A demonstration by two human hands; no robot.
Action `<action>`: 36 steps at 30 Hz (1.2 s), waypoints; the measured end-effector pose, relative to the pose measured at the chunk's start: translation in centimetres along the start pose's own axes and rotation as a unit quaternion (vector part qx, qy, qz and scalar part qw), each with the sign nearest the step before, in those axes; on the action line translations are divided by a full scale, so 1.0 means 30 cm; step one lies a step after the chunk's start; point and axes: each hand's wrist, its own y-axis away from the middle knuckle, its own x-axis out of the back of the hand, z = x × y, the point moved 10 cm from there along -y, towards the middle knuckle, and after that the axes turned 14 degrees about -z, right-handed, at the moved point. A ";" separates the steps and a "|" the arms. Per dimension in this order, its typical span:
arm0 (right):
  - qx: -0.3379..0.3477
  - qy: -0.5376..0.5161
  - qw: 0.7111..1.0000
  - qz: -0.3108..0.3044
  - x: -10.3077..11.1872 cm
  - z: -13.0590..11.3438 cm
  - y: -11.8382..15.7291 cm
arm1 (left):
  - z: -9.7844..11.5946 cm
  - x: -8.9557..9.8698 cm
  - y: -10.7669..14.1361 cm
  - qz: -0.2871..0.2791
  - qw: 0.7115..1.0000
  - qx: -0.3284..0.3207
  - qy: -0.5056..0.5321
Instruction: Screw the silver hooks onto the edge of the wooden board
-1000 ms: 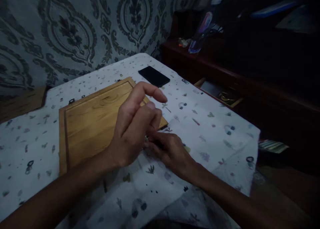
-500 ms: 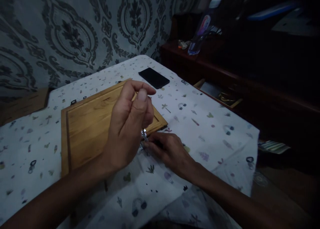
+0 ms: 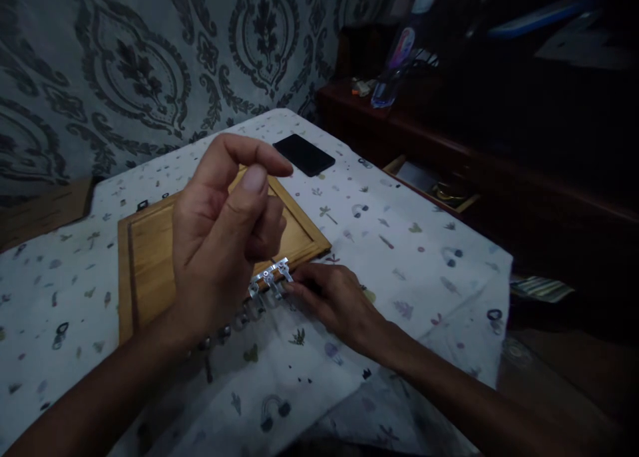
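A light brown wooden panel [image 3: 154,244] with a raised border lies flat on the patterned cloth. Along its near edge runs a row of shiny metal clips [image 3: 269,277]. My left hand [image 3: 227,224] is raised over the panel, fingers curled and thumb near the bent index finger; whether anything is in it is hidden. Low at the panel's near right edge, my right hand [image 3: 334,297] pinches the end of the rightmost metal clip between thumb and fingers. Part of the row is behind my left hand and wrist.
A black phone [image 3: 304,154] lies beyond the panel on the cloth-covered table [image 3: 399,244]. A clear bottle [image 3: 399,58] stands on dark furniture at the right, above an open drawer [image 3: 429,187]. Brown cardboard [image 3: 47,207] is at the far left.
My left hand has moved left, uncovering more of the metal clips and the panel's right side. My right hand stays at the rightmost clip. The view has shifted slightly.
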 end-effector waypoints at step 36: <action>0.004 -0.009 1.000 0.006 0.008 -0.011 0.004 | -0.114 -0.160 -0.014 -0.289 0.948 0.113 0.061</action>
